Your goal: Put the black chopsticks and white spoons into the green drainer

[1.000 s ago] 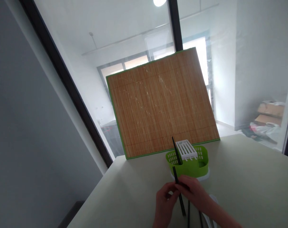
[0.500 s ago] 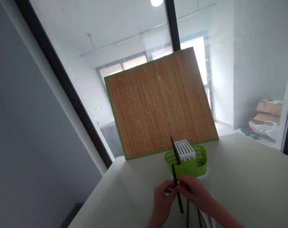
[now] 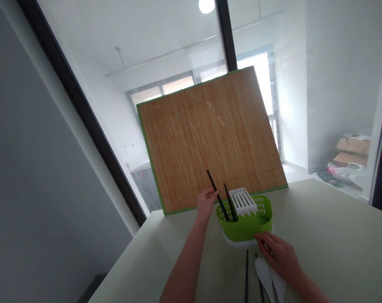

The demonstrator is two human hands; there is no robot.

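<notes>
Between the fingers of my left hand [image 3: 206, 201] is a black chopstick [image 3: 216, 190], tilted, its lower end inside the left compartment of a green utensil holder [image 3: 243, 229]. Other black chopsticks [image 3: 230, 203] stand in that same compartment. A white slotted rack [image 3: 242, 201] sits across the holder's middle. My right hand [image 3: 279, 252] is at the holder's front right corner, fingers bent together with the tips at its base; I cannot make out anything in them. Beside that hand lie white spoons [image 3: 264, 271] and two loose black chopsticks [image 3: 247, 273].
A bamboo mat [image 3: 210, 143] with a green border leans upright against the glass behind the holder. The pale table [image 3: 330, 235] reaches to the glass. Beyond the glass, cardboard boxes [image 3: 353, 145] and bags lie on the floor.
My left hand has moved forward and up with the chopstick, whose lower end is now in the holder. My right hand has let go of the chopstick and shifted right, beside the holder's base.
</notes>
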